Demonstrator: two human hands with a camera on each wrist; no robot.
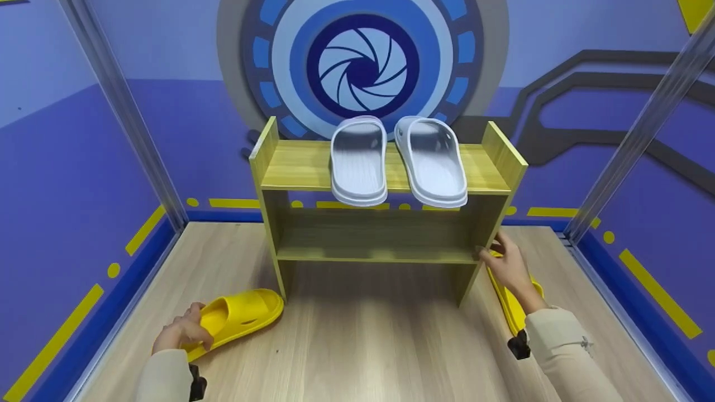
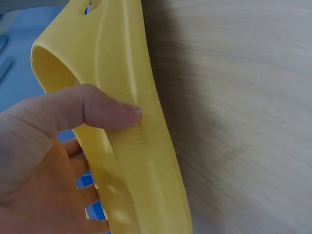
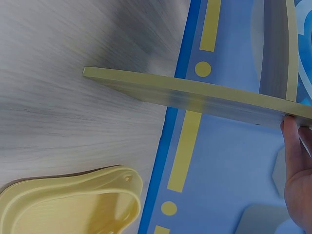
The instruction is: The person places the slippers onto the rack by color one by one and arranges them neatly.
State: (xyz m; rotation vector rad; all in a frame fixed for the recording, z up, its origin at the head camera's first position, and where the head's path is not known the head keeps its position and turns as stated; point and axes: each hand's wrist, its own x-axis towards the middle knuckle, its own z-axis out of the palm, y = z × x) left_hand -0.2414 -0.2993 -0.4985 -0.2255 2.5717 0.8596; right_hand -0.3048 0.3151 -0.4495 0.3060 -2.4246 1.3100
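My left hand (image 1: 181, 329) grips a yellow slipper (image 1: 246, 312) by its heel end, at the left of the table. The thumb (image 2: 107, 109) lies along the slipper's outer side and the other fingers reach round the far side. The slipper's toe points at the front left leg of a wooden shoe rack (image 1: 377, 259). At the rack's right side panel (image 3: 219, 105), my right hand (image 1: 509, 268) touches the wood with its fingertips, level with the lower shelf. A second yellow slipper (image 3: 63, 195) lies below that hand, partly hidden by it in the head view.
Two pale lilac slippers, the left one (image 1: 358, 162) and the right one (image 1: 433, 162), sit side by side on the top shelf, jutting over its front edge. The rack stands upright on a wood-grain table (image 1: 357, 346). Blue printed walls (image 1: 184, 139) and metal posts (image 1: 128, 111) enclose it.
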